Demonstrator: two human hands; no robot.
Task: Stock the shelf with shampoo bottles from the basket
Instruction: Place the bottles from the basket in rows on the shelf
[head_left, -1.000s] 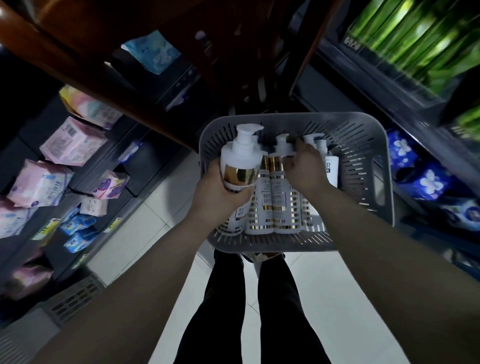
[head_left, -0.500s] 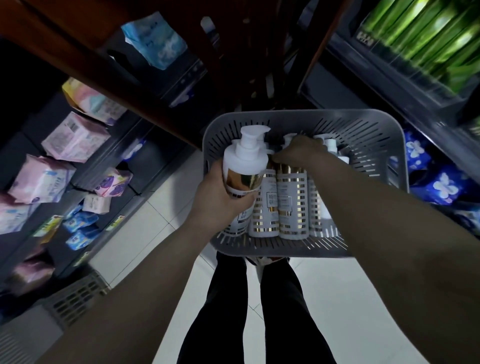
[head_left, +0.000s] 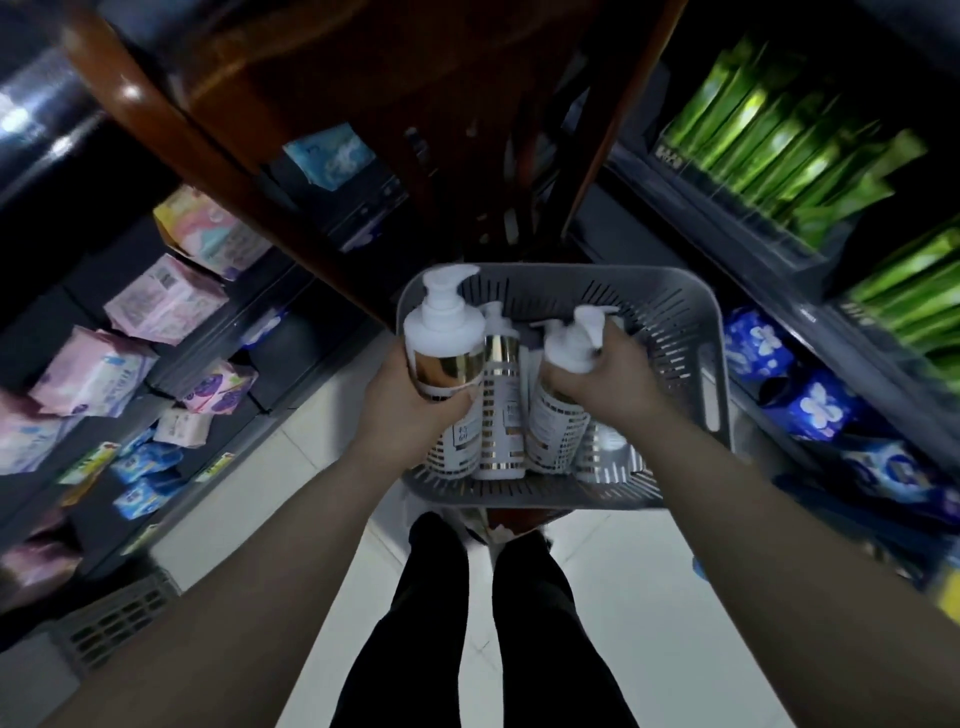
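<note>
The grey slotted plastic basket (head_left: 670, 322) sits in the aisle just ahead of the person's legs. The white pump-top shampoo bottles (head_left: 501, 410) with gold stripes stand upright in its left half, touching one another.

The left hand (head_left: 405, 410) curls its fingers round the body of a gold-banded bottle (head_left: 444, 358), just below the band, and this one rides higher than its neighbours. The right hand (head_left: 608, 379) closes round the shoulder of a second bottle (head_left: 558, 431), beside its blurred pump head (head_left: 589, 322). The hands hide both bases, so I cannot tell whether either bottle is clear of the basket floor.

The bottles look like stiff, glossy plastic, probably full and fairly heavy for their size, and smooth enough to slip. The body is the safer place to hold, since a pump head may turn or sink. Being tall and narrow, they will likely tip if set down carelessly.

Dark shelving stands close on the left (head_left: 275, 358) and right (head_left: 675, 202), with white tiled floor (head_left: 649, 582) between. A dark brown wooden frame (head_left: 322, 78) rises behind the basket. The left shelves hold soft pink packets (head_left: 166, 301). The right shelves hold green packs (head_left: 789, 135) above blue flowered packs (head_left: 821, 410). No shampoo shelf shows.
</note>
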